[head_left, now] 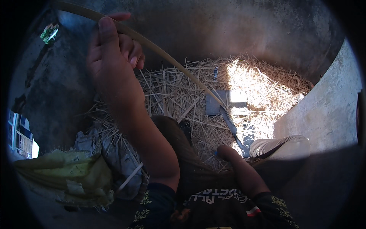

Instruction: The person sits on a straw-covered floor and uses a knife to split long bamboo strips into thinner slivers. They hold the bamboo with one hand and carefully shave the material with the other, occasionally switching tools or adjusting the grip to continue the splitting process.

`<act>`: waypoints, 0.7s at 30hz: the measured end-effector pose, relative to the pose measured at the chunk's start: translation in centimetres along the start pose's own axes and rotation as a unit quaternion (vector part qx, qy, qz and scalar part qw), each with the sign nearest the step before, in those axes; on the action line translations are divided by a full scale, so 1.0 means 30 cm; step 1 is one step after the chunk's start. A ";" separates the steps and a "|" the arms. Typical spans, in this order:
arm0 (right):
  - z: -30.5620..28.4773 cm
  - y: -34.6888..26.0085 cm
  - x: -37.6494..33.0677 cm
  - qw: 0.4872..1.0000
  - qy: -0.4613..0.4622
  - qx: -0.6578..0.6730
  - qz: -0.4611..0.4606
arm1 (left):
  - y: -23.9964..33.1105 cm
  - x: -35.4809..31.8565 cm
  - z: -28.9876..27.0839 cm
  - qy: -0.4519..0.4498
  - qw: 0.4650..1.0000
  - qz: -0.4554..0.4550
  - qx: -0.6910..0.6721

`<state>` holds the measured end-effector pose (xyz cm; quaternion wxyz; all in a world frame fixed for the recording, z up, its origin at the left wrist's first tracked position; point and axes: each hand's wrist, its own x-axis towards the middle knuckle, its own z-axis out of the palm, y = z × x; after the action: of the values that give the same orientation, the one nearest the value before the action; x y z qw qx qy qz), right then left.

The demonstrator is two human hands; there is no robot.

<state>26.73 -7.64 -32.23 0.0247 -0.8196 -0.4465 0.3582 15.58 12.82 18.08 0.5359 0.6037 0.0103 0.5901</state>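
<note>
My left hand [116, 45] is raised at the upper left, its fingers closed on a long, flat, pale strip that looks like split bamboo [167, 57]. The strip slopes down to the right, and its lower end meets a dark curved blade [228, 121] beside a grey block [214, 103]. The blade's narrow end lies by my foot on the right. Low in the middle, my right hand [227, 152] is closed, with a small blue bit showing at its edge. What it grips is mostly hidden, and I cannot tell whether it touches the blade.
Loose straw-like shavings [171, 89] cover the floor, sunlit at the right. Concrete walls [228, 30] curve around me. A frayed yellow-green sack [68, 177] lies at the lower left, beside pale crumpled cloth [122, 160]. My trousered legs [280, 147] are spread on either side.
</note>
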 end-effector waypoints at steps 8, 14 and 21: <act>-0.340 -0.111 -0.124 0.973 0.196 0.119 -0.007 | 0.028 -0.029 0.025 -0.003 0.997 0.068 -0.021; -0.742 -0.251 -0.424 0.849 0.303 0.429 -0.067 | -0.086 -0.024 0.058 -0.018 0.982 0.056 -0.179; -1.059 -0.290 -0.598 0.620 0.260 0.683 -0.286 | -0.274 -0.110 0.207 0.019 0.960 -0.111 -0.256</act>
<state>33.70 -6.98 4.63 0.7933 -0.4566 -0.2605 0.3070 24.17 10.25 12.03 0.7346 0.4300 -0.0636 0.5211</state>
